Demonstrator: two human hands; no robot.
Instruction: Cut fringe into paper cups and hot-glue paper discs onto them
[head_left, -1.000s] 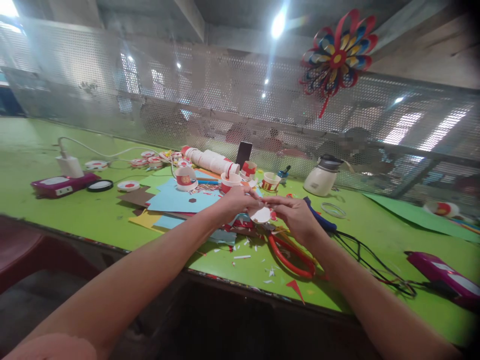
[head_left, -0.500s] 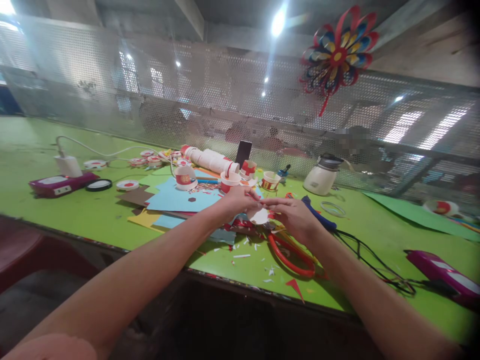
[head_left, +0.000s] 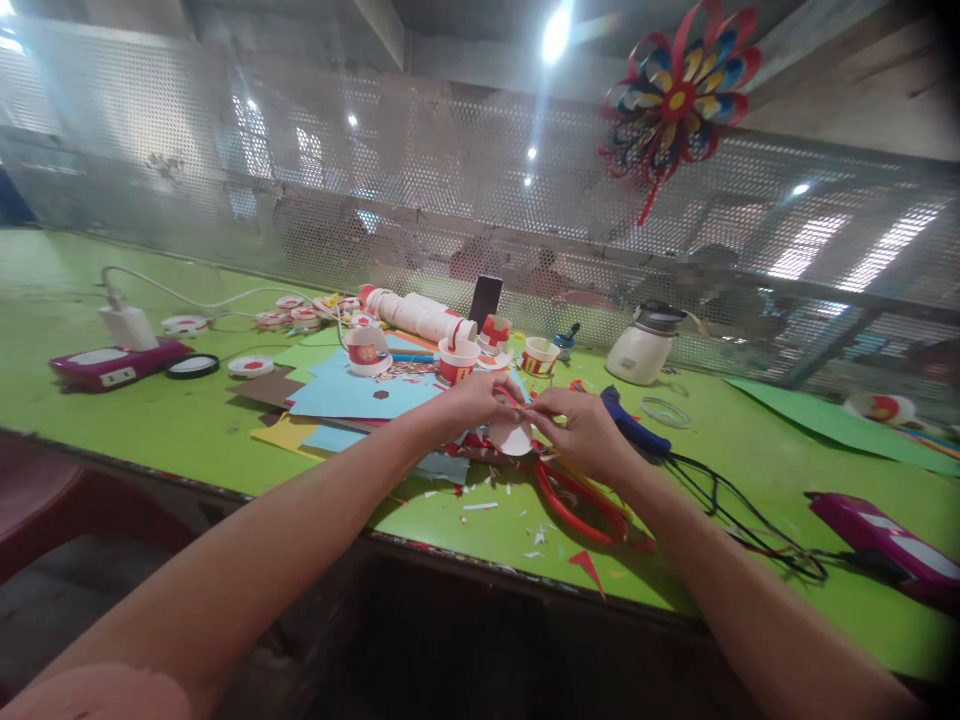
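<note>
My left hand and my right hand meet over the middle of the green table. Both pinch a small white paper disc with red trim, held just above the tabletop, fingers closed on its upper edge. Red-handled scissors lie right under my right wrist. Coloured paper sheets are stacked beneath my left forearm, with white and red scraps scattered in front.
Paper cups, a lying cup stack and a dark phone stand behind my hands. A blue glue gun with black cable, a white kettle, purple devices and a charger sit around. A paper flower hangs on the mesh.
Both hands have stayed together on the disc, which has tipped lower under my fingers. My view has shifted slightly, so everything sits a little higher and leftward.
</note>
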